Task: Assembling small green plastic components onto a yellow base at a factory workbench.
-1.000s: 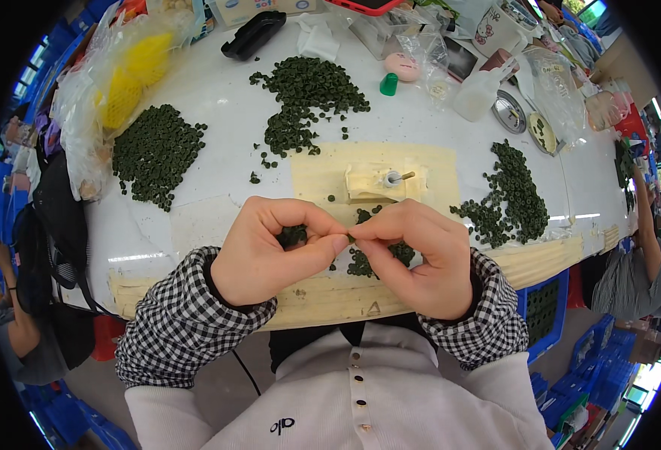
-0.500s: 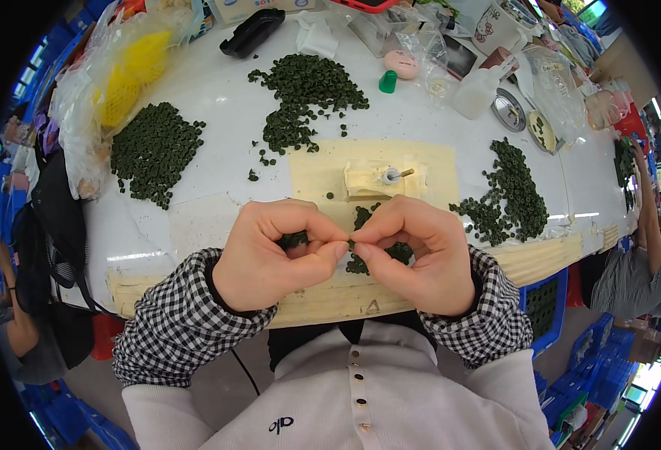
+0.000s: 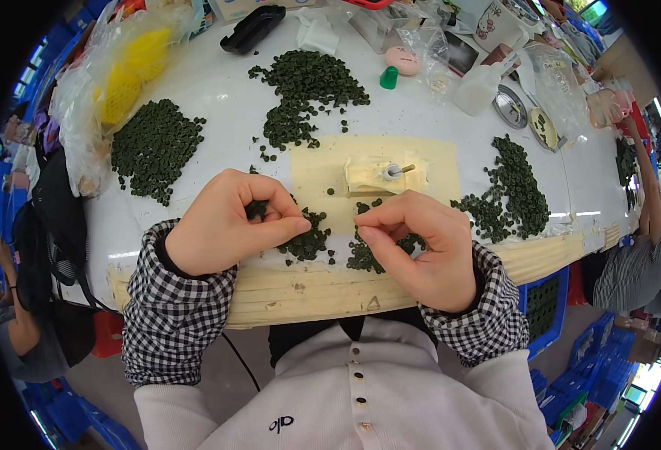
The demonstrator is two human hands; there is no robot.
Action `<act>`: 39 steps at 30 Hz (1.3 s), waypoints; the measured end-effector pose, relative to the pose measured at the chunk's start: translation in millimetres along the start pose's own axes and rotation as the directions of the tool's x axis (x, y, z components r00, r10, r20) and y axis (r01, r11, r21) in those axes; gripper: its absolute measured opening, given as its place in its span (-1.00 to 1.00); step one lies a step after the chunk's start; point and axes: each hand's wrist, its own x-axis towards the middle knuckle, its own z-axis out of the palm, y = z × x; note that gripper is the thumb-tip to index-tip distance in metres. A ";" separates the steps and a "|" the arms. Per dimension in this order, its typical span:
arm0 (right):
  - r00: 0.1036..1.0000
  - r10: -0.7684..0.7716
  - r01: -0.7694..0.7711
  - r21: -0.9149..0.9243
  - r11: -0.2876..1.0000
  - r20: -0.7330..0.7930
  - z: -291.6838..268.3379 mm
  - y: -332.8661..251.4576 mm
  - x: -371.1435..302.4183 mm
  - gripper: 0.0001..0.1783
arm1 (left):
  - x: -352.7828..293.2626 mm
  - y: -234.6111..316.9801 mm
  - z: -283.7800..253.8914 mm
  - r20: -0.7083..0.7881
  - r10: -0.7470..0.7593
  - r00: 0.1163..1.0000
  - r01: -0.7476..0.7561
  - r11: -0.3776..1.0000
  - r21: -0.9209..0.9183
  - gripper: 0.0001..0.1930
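My left hand [image 3: 233,221] is raised over the near left of the table, its thumb and forefinger closed together. Small dark green pieces [image 3: 256,210] show inside the curl of its fingers. To the right, my right hand [image 3: 424,244] is closed in a loose pinch; anything between its fingertips is too small to make out. Between and below the hands lie two small heaps of the same pieces, a left heap [image 3: 308,241] and a right heap [image 3: 364,255] partly hidden by my right hand. Beyond them stands a tape-covered block [image 3: 368,177] with a pale fitting and a thin brown pin [image 3: 408,169].
Larger piles of green pieces lie at the left [image 3: 158,146], far middle [image 3: 312,82] and right [image 3: 522,184]. A plastic bag with yellow netting [image 3: 135,71], a green cap [image 3: 389,77], a white bottle [image 3: 477,94] and round tins [image 3: 509,106] stand around. A blue crate [image 3: 544,311] sits below right.
My hands were together at the fingertips and have parted. The left hand has moved left and away from me, uncovering the left heap; the right hand has barely shifted.
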 end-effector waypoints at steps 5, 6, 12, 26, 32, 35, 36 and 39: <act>0.998 0.000 0.007 -0.110 0.994 0.063 -6.8 -1.2 -2.1 -0.91 | -12.3 -12.8 2.1 -0.060 0.026 0.998 -0.062 0.667 -0.742 -0.84; 0.997 0.000 0.011 -0.138 0.990 0.083 -10.4 -1.3 -3.6 -0.91 | -14.4 -16.8 7.1 -0.092 0.045 0.995 -0.103 0.436 -0.894 -0.81; 0.946 -0.186 0.288 -0.430 0.855 0.265 -12.7 7.3 -9.1 -0.87 | -23.7 -13.9 43.5 -0.225 -0.158 0.961 -0.265 -0.309 -0.914 -0.74; 0.841 -0.365 0.536 -0.519 0.666 0.400 -5.6 13.5 -8.2 -0.84 | -13.0 -16.9 60.1 -0.100 -0.050 0.994 -0.108 -0.196 -0.975 -0.71; 0.853 -0.341 0.510 -0.497 0.702 0.395 -13.1 11.9 -9.9 -0.69 | -12.1 -15.9 68.5 -0.031 -0.057 0.998 -0.038 -0.131 -0.991 -0.69; 0.869 -0.329 0.484 -0.501 0.717 0.369 -15.4 13.4 -11.4 -0.68 | -8.2 -0.6 73.8 -0.081 -0.100 0.992 -0.104 -0.252 -0.962 -0.76; 0.874 -0.329 0.476 -0.496 0.726 0.358 -15.3 14.4 -11.7 -0.69 | -8.2 2.5 75.2 -0.094 -0.151 0.984 -0.133 -0.269 -0.954 -0.76; 0.888 -0.314 0.450 -0.486 0.749 0.336 -15.6 16.4 -12.6 -0.73 | -7.8 2.2 77.0 -0.143 -0.111 0.984 -0.164 -0.211 -0.964 -0.74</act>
